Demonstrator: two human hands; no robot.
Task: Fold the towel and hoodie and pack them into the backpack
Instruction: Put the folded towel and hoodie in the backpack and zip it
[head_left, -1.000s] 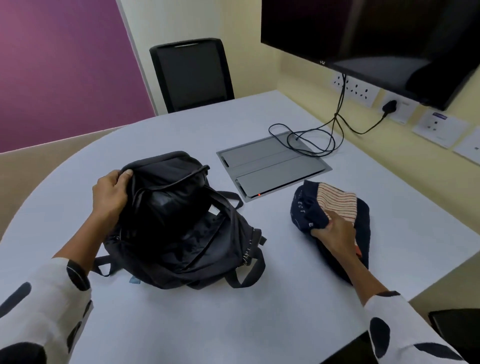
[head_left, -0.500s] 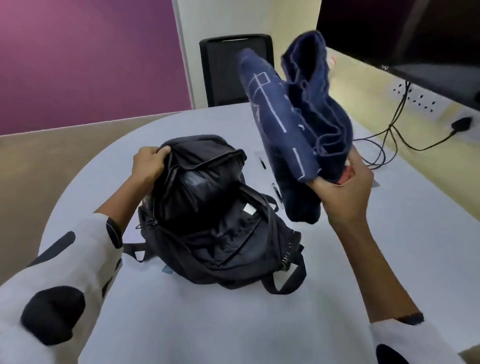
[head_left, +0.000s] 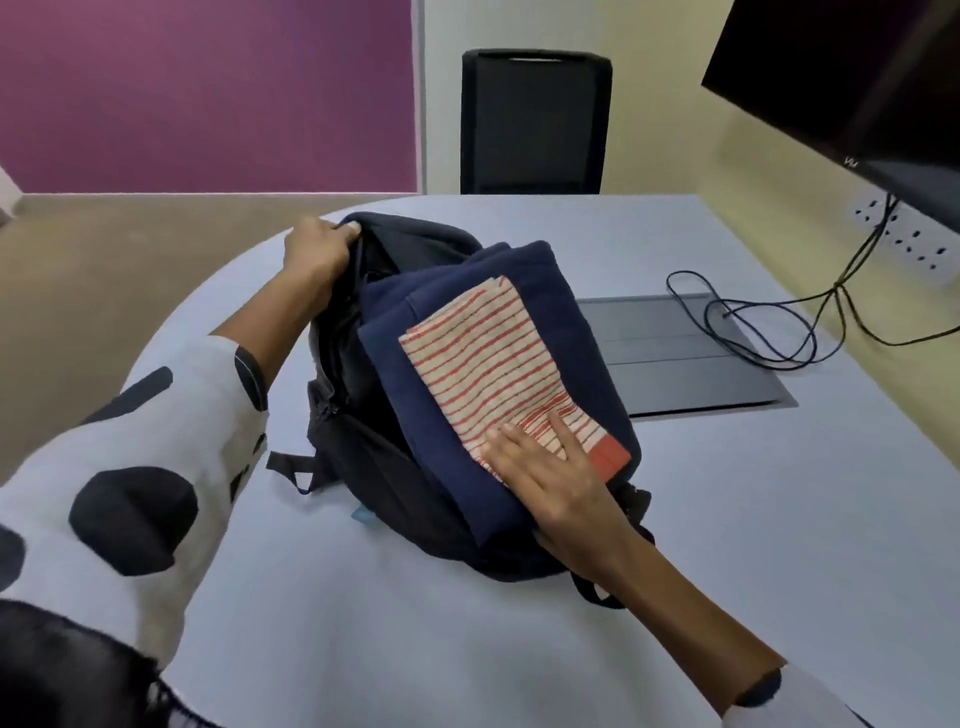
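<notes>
A black backpack lies on the pale table with its mouth held wide. My left hand grips the upper rim of that opening. A folded navy hoodie lies across the opening, its far end reaching into the bag. On top of the hoodie sits a folded red-and-cream striped towel. My right hand holds the near end of the bundle, fingers flat on the towel and thumb hidden under the hoodie.
A grey flip-up panel is set into the table to the right, with black cables coiled on it. A wall screen hangs at the upper right and a black chair stands behind the table.
My right hand lifted the folded hoodie and towel off the table, swung them left, and laid them onto the backpack's opening. My left hand kept hold of the bag's rim.
</notes>
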